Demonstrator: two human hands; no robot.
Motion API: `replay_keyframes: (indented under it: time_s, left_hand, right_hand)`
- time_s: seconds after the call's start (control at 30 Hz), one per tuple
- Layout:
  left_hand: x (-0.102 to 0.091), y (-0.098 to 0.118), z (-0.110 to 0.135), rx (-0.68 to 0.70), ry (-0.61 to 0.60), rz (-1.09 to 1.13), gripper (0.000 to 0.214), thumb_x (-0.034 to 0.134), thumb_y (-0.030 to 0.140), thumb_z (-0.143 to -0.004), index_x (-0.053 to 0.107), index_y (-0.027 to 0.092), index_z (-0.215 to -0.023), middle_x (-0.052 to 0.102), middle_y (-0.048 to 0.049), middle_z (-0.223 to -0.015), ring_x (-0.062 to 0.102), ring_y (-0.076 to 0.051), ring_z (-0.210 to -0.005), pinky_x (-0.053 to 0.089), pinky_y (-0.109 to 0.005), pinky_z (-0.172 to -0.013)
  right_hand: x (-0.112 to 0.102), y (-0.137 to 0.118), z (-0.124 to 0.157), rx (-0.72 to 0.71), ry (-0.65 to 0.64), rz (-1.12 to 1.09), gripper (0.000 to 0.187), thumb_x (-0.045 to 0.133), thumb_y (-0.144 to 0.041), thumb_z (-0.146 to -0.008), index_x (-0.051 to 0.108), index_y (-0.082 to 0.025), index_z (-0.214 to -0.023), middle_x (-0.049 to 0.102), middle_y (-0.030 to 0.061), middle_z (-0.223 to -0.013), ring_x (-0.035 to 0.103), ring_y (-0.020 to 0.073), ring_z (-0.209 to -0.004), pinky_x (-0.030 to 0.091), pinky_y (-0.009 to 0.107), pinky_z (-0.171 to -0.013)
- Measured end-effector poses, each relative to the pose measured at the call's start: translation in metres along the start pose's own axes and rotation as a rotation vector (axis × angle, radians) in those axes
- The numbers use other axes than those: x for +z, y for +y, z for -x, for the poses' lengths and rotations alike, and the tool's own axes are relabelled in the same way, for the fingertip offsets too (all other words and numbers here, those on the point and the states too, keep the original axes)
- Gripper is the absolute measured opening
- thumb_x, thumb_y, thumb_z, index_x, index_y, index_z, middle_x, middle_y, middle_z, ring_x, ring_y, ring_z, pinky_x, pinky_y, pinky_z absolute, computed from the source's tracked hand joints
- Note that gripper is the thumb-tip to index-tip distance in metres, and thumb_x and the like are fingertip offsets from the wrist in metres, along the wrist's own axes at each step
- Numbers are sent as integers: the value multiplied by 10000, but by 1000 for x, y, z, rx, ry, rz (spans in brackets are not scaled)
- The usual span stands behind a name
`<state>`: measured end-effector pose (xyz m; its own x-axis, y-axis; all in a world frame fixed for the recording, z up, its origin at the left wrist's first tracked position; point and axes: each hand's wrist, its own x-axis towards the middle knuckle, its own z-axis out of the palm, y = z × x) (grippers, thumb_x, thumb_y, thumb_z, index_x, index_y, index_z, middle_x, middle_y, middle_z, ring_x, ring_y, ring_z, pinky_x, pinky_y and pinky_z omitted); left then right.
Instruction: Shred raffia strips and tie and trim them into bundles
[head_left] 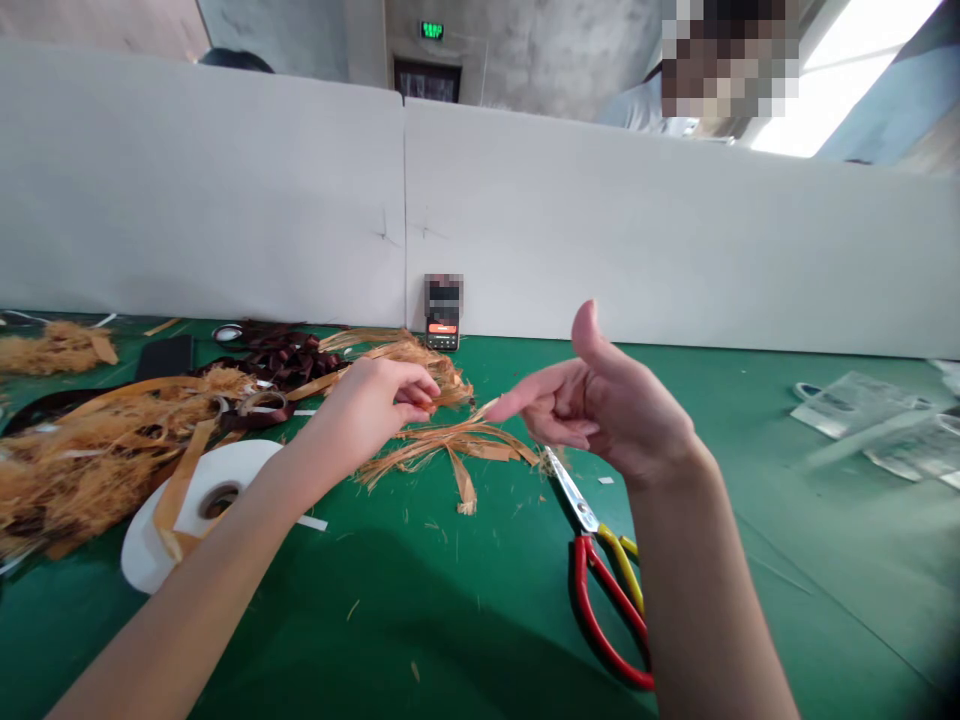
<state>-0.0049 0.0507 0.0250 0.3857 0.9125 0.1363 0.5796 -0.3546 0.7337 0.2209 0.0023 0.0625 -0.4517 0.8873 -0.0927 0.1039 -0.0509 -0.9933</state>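
My left hand (386, 395) is closed, its thumb and fingers brought together above frayed tan ribbon strips (450, 437). A bit of tan shows at those fingertips, too small to make out. Facing it from the right, my right hand (607, 405) has its thumb up and index finger stretched left, the other fingers curled. Nothing shows between thumb and index; the index tip is close to the strands. Below this hand lie scissors (592, 560) with red and yellow handles, blades slightly apart, partly covered by my right forearm. Behind my left hand is a frayed tan bundle (420, 350).
A white ribbon spool (142, 535) lies left, under my left forearm. Tan fluff (112, 450) and dark brown ribbon (281, 355) are heaped nearby. A phone (442, 325) leans on the white partition (600, 230). Clear plastic bags (862, 405) lie right. A person (641, 108) is beyond the partition.
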Motion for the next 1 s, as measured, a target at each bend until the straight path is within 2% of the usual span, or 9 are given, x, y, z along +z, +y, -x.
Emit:
replay_keyframes:
  time_s: [0.07,0.13,0.2,0.27,0.37,0.5,0.77,0.9,1.0]
  left_hand:
    - [2,0,0,-1,-45,6,172,634,172,-675,708,177,-830,752,-37,-814,708,-197,-795,541,-306,-754]
    - [4,-2,0,14,-105,16,152,631,180,-677,702,178,-811,746,-27,-781,705,-190,-765,540,-307,-744]
    - [5,-5,-1,49,-131,26,132,633,194,-683,697,181,-797,742,-22,-776,700,-182,-753,537,-307,-746]
    - [5,-7,-1,75,-135,27,128,630,202,-691,695,183,-799,740,-22,-771,695,-179,-743,533,-307,-736]
    - [5,-7,-1,81,-150,4,132,632,215,-700,695,186,-813,742,-28,-776,692,-188,-745,526,-316,-719]
    - [4,-5,1,89,-149,-15,145,633,215,-704,696,189,-833,740,-27,-777,688,-186,-747,516,-311,-721]
    - [2,-7,0,12,-109,-18,131,617,175,-679,676,187,-795,736,-24,-766,698,-190,-760,527,-309,-745]
    - [-1,-7,-1,-23,-30,-88,122,618,172,-693,681,186,-797,752,-33,-813,705,-198,-797,527,-311,-771]
    - [-2,-10,-2,-38,14,-137,163,636,182,-688,701,189,-837,758,-39,-828,708,-209,-813,526,-320,-775]
  right_hand:
    - [4,-1,-1,-165,78,-75,641,267,-657,-900,746,-249,-1021,621,11,-542,445,100,-396,382,251,-421]
    - [7,1,-5,-320,177,-75,463,369,-507,-919,635,-292,-1231,747,33,-936,667,151,-682,529,290,-633]
    - [9,7,-11,-432,259,39,533,494,-326,-861,470,-303,-1393,628,24,-1302,647,209,-1083,518,364,-910]
    - [8,15,-18,-510,377,268,727,552,-177,-771,357,-306,-1458,429,5,-1493,466,233,-1327,412,421,-1070]
    - [6,26,-27,-576,614,689,638,563,-105,-735,512,-305,-1338,279,-21,-1562,318,251,-1418,303,491,-1139]
    - [7,27,-32,-562,835,846,55,639,-274,-801,672,-233,-818,486,67,-1448,456,280,-1327,323,504,-1115]
    - [12,13,-21,-431,639,22,397,477,-436,-888,582,-204,-583,728,101,-1068,678,223,-1026,495,374,-935]
    - [6,4,-12,-268,429,-185,374,452,-340,-849,593,-202,-531,752,105,-973,700,212,-912,522,364,-876]
    - [3,0,-6,-224,344,-230,367,405,-373,-849,700,-203,-711,745,89,-978,685,225,-926,529,386,-858]
